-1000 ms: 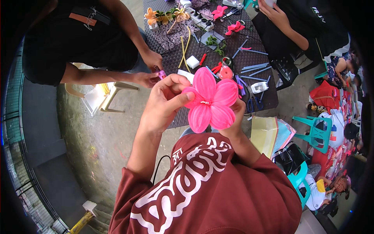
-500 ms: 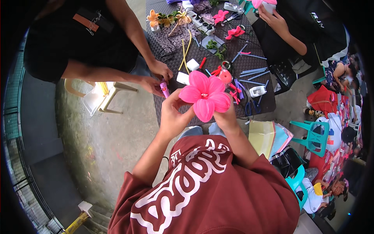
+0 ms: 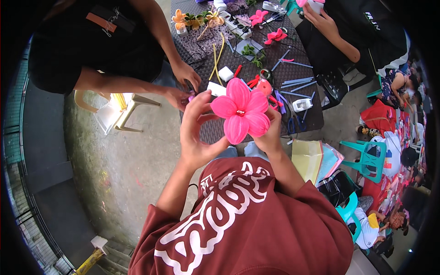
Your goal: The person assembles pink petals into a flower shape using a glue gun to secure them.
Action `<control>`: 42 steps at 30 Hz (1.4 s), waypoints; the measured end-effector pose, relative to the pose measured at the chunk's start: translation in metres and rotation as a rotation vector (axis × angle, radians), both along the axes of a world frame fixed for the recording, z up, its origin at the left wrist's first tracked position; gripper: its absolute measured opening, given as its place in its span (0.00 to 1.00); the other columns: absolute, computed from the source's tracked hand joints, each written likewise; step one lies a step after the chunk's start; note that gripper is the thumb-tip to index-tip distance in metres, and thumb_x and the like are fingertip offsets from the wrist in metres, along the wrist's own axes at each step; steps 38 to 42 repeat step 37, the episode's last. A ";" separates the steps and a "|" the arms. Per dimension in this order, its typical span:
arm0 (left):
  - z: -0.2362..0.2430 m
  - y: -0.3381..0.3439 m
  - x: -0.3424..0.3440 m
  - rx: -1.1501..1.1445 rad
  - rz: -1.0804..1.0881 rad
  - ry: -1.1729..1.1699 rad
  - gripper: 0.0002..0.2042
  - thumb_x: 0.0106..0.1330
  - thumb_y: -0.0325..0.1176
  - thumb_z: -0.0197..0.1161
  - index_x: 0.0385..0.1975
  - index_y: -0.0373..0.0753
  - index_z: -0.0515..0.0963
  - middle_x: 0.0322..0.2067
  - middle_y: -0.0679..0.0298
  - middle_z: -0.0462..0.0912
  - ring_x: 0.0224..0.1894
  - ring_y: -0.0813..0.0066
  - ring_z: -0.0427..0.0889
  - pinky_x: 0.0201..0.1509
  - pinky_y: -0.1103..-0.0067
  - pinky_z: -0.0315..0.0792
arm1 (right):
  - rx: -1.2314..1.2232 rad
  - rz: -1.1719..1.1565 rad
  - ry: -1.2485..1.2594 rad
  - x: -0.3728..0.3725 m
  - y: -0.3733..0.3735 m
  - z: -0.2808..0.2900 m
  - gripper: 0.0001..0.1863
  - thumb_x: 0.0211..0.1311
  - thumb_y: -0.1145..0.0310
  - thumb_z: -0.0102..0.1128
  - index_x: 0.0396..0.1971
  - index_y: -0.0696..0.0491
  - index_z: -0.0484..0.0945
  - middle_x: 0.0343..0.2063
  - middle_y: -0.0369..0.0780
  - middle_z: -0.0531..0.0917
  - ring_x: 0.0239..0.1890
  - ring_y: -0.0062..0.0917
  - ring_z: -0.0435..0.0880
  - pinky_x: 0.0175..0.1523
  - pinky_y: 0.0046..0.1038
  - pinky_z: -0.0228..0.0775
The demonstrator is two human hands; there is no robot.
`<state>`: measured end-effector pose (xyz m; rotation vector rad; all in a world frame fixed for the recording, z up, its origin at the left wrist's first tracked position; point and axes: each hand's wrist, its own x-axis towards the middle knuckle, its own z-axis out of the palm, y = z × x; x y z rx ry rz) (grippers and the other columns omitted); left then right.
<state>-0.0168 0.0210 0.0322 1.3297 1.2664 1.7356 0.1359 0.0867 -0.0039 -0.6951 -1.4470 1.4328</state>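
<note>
A bright pink handmade flower (image 3: 240, 112) with several rounded, ribbed petals and a small pale centre faces up between my hands, above the table's near edge. My right hand (image 3: 271, 137) holds it from the right and beneath; its fingertips are partly hidden behind the petals. On the other side, my left hand (image 3: 195, 140) is spread in a wide curve, fingers raised and apart, with the thumb beside the lower left petal. Just beyond the flower are a white block (image 3: 217, 89), a white cube (image 3: 225, 74) and a pink roll (image 3: 264, 88).
On the dark woven table (image 3: 220, 133) lie blue sticks (image 3: 298, 84), blue-handled scissors (image 3: 297, 124), a power strip (image 3: 238, 28) and more pink flowers (image 3: 276, 35). A co-worker's hands (image 3: 183, 85) work at left; another's hand (image 3: 323, 25) is far right. A teal chair (image 3: 371, 158) stands right.
My left hand has opened wider and moved away from the petals to the left. The flower has turned slightly in my right hand. The co-worker's hands at left have shifted a little.
</note>
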 end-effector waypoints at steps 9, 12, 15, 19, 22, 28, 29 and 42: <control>0.001 -0.004 -0.007 0.209 0.100 0.305 0.20 0.40 0.27 0.72 0.36 0.30 0.76 0.42 0.47 0.77 0.44 0.58 0.79 0.47 0.71 0.73 | 0.075 0.007 -0.032 0.004 -0.008 0.022 0.17 0.39 0.75 0.70 0.33 0.59 0.76 0.32 0.36 0.80 0.35 0.15 0.76 0.42 0.21 0.68; -0.001 -0.007 -0.005 0.249 0.142 0.352 0.19 0.40 0.27 0.72 0.34 0.31 0.76 0.40 0.48 0.78 0.43 0.58 0.80 0.45 0.72 0.74 | 0.117 -0.007 -0.033 0.005 -0.010 0.028 0.16 0.38 0.75 0.70 0.31 0.59 0.76 0.30 0.36 0.80 0.33 0.15 0.76 0.40 0.21 0.69; 0.003 -0.009 -0.005 0.303 0.198 0.489 0.18 0.39 0.26 0.71 0.33 0.32 0.77 0.40 0.49 0.79 0.41 0.57 0.80 0.42 0.73 0.75 | 0.169 -0.012 -0.046 0.006 -0.010 0.033 0.16 0.37 0.74 0.71 0.30 0.59 0.76 0.30 0.36 0.80 0.33 0.16 0.77 0.39 0.22 0.69; 0.018 -0.007 -0.010 0.442 0.255 0.798 0.17 0.36 0.24 0.69 0.30 0.34 0.78 0.36 0.54 0.80 0.36 0.59 0.80 0.36 0.75 0.76 | 0.152 0.034 -0.021 0.006 -0.009 0.032 0.17 0.36 0.74 0.72 0.30 0.59 0.76 0.30 0.37 0.80 0.33 0.17 0.77 0.39 0.22 0.69; 0.021 -0.008 -0.012 0.507 0.271 0.892 0.15 0.36 0.23 0.68 0.29 0.36 0.79 0.33 0.58 0.80 0.33 0.62 0.80 0.32 0.76 0.75 | 0.166 0.058 -0.023 0.006 -0.008 0.033 0.17 0.37 0.74 0.72 0.30 0.60 0.76 0.31 0.37 0.80 0.33 0.18 0.78 0.40 0.22 0.69; 0.023 -0.011 -0.013 0.546 0.283 0.900 0.15 0.34 0.26 0.68 0.27 0.36 0.78 0.30 0.60 0.78 0.30 0.65 0.78 0.30 0.77 0.73 | 0.151 0.128 -0.024 0.006 -0.008 0.039 0.16 0.38 0.76 0.71 0.30 0.61 0.76 0.33 0.39 0.79 0.34 0.18 0.78 0.41 0.21 0.69; 0.023 -0.011 -0.012 0.541 0.279 0.892 0.15 0.34 0.26 0.68 0.26 0.36 0.78 0.29 0.60 0.78 0.30 0.64 0.77 0.30 0.77 0.73 | 0.142 0.146 -0.026 0.006 -0.009 0.040 0.16 0.38 0.76 0.71 0.30 0.61 0.77 0.33 0.39 0.79 0.35 0.18 0.78 0.41 0.21 0.69; 0.017 -0.011 -0.002 0.479 0.330 0.644 0.19 0.34 0.33 0.72 0.29 0.37 0.77 0.29 0.58 0.77 0.31 0.62 0.76 0.35 0.73 0.73 | 0.169 0.165 -0.024 0.007 -0.008 0.038 0.15 0.37 0.75 0.71 0.28 0.60 0.77 0.34 0.40 0.79 0.34 0.20 0.78 0.41 0.22 0.69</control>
